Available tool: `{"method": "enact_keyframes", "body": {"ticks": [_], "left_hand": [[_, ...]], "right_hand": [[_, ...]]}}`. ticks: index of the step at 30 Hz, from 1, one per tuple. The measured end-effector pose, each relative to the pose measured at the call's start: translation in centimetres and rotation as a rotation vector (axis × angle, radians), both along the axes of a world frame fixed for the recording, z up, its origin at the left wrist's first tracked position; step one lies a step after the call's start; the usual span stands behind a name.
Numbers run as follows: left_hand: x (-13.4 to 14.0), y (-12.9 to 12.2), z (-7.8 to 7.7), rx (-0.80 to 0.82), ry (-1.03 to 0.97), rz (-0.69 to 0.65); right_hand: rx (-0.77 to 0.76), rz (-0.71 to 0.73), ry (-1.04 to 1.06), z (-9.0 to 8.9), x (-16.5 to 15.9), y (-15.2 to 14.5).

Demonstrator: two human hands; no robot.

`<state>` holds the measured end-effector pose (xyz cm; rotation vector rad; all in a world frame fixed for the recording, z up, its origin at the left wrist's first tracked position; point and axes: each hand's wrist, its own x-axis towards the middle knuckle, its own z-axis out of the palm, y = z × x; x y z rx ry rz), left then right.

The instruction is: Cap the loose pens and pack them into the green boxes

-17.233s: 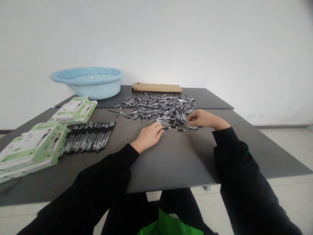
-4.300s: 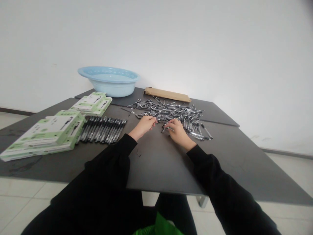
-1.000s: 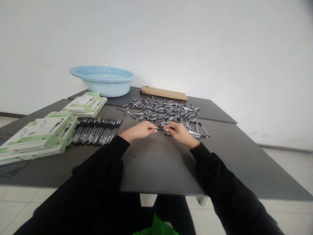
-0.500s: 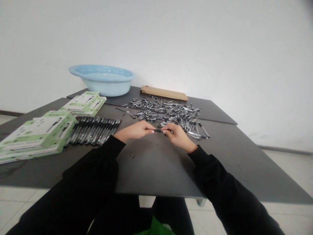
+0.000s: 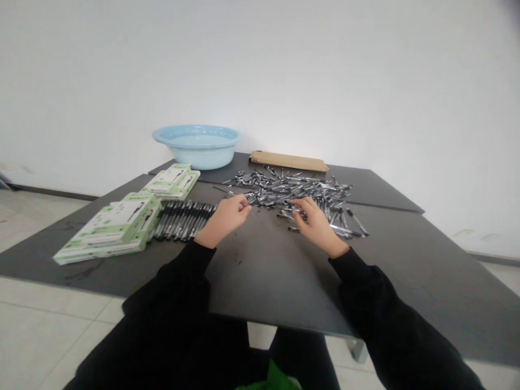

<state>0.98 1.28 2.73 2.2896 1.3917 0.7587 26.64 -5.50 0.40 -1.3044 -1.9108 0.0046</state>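
Note:
My left hand (image 5: 228,218) is closed, with its fingers curled toward the thumb. It is beside the right end of a row of black-gripped clear pens (image 5: 182,219). Whatever is in its fingers, if anything, I cannot make out. My right hand (image 5: 316,225) is over the near edge of a loose pile of pens (image 5: 292,187), its thumb and fingers apart. A dark pen end (image 5: 293,229) shows just left of that thumb. Part of the pile is hidden behind the right hand.
Green and white pen boxes (image 5: 122,219) are stacked on the left, with more boxes (image 5: 174,180) behind them. A light blue basin (image 5: 199,157) stands at the back left. Along the back lies a flat brown cardboard piece (image 5: 288,161). The dark table (image 5: 276,281) has its front edge near my lap.
My hands have moved apart; before, they met on a dark pen held between them. The right hand has opened over the pile. The view has shifted, so things appear farther right.

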Motion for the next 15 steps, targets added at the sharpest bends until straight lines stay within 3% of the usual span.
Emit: {"method": "enact_keyframes", "body": {"ticks": [5,9,15], "left_hand": [[-6.9,0.3,0.7,0.077,0.197,0.378],[-11.0,1.5,0.8,0.105,0.354,0.581],[-12.3,2.4,-0.7,0.139,0.506,0.618]], "right_hand": [[-0.089,0.053,-0.161,-0.3,-0.2,-0.3],[-0.129,0.102,-0.239,-0.6,-0.8,-0.5],[-0.128,0.096,-0.258,-0.6,-0.8,-0.5]]}}
